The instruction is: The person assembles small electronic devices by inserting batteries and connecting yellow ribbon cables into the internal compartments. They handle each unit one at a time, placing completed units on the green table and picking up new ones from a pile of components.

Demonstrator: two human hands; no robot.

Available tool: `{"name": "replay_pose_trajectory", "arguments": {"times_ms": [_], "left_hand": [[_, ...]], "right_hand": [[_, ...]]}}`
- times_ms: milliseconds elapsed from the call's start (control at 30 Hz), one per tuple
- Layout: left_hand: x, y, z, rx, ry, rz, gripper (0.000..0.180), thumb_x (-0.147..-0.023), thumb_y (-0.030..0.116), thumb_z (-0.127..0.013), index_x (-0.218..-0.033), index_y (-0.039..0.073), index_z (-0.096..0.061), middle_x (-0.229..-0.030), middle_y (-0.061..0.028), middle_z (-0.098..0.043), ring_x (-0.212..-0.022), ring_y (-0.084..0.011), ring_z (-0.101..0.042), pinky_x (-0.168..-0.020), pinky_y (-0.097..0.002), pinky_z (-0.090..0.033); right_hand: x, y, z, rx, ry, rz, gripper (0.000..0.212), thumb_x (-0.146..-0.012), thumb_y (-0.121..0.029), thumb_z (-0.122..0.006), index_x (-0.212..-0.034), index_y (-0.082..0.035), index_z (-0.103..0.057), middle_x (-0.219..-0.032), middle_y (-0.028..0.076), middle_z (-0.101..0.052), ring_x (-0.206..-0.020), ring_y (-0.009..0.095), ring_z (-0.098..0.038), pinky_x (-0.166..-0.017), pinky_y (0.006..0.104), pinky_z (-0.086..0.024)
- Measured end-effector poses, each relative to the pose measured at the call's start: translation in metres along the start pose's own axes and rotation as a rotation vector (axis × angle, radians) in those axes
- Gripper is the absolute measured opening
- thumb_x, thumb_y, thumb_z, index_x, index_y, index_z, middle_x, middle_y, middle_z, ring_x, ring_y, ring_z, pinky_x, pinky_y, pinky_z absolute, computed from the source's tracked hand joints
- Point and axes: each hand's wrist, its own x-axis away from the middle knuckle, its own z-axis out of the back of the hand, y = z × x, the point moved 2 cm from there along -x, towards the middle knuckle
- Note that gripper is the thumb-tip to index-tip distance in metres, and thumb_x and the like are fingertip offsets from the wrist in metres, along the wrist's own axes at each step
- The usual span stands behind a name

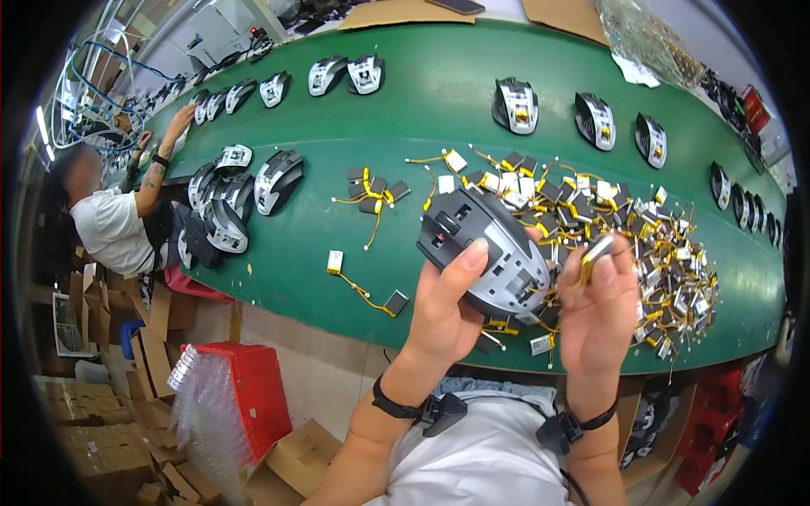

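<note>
My left hand (445, 314) is closed around a black and grey computer mouse (504, 268), its thumb over the near side. The mouse is tilted, and its grey face with several small openings is turned up toward me. Beside its narrow end, my right hand (603, 316) pinches a small silver battery (598, 249) with yellow tape between thumb and fingers. Behind and right of both hands spreads a heap of small wired batteries (675, 287). A few more batteries (369, 192) lie to the left, and a joined pair (396, 302) rests nearer the table edge.
On the green table (422, 110), several mice (515, 106) stand along the far side. More mice (226, 226) are piled at the left. A co-worker (118, 223) reaches over the table there. Below are a red crate (253, 396) with bubble wrap and cardboard boxes (295, 460).
</note>
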Motion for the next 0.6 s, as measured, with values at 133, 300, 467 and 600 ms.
{"name": "replay_pose_trajectory", "arguments": {"times_ms": [133,300,467,600], "left_hand": [[-0.006,0.003,0.006,0.077,0.062,0.024,0.040,-0.096,0.027,-0.054,-0.123,-0.003,-0.052,-0.113,-0.0183,-0.065,-0.098,-0.0215,-0.066,-0.086,-0.0349,-0.055],[-0.008,0.005,0.007,0.097,0.086,0.032,0.039,-0.096,0.029,-0.053,-0.119,-0.003,-0.055,-0.110,-0.0177,-0.066,-0.096,-0.0211,-0.066,-0.086,-0.0346,-0.054],[-0.008,0.007,0.001,-0.160,0.151,-0.046,0.046,-0.097,0.036,-0.044,-0.120,-0.003,-0.056,-0.112,-0.0199,-0.065,-0.094,-0.0262,-0.068,-0.085,-0.0387,-0.056],[-0.009,0.011,0.013,-0.003,0.098,0.052,0.044,-0.097,0.033,-0.046,-0.121,-0.003,-0.054,-0.109,-0.0199,-0.066,-0.092,-0.0254,-0.068,-0.084,-0.0373,-0.056]], "right_hand": [[0.003,-0.007,-0.021,0.802,-0.148,0.357,0.028,-0.090,-0.006,-0.064,-0.116,0.004,-0.062,-0.088,0.010,-0.064,-0.074,0.015,-0.058,-0.067,0.0246,-0.046],[0.011,0.002,-0.033,0.960,-0.100,0.472,0.024,-0.079,0.001,-0.074,-0.102,0.002,-0.068,-0.077,0.009,-0.062,-0.065,0.017,-0.056,-0.058,0.0278,-0.046],[0.007,0.005,-0.021,1.105,-0.203,0.688,0.028,-0.070,-0.001,-0.081,-0.096,0.000,-0.069,-0.083,0.009,-0.062,-0.069,0.022,-0.059,-0.061,0.0309,-0.049],[0.008,-0.012,-0.032,1.221,-0.393,0.685,0.043,-0.066,-0.001,-0.081,-0.108,-0.002,-0.070,-0.101,0.009,-0.060,-0.081,0.022,-0.060,-0.065,0.0310,-0.050]]}}
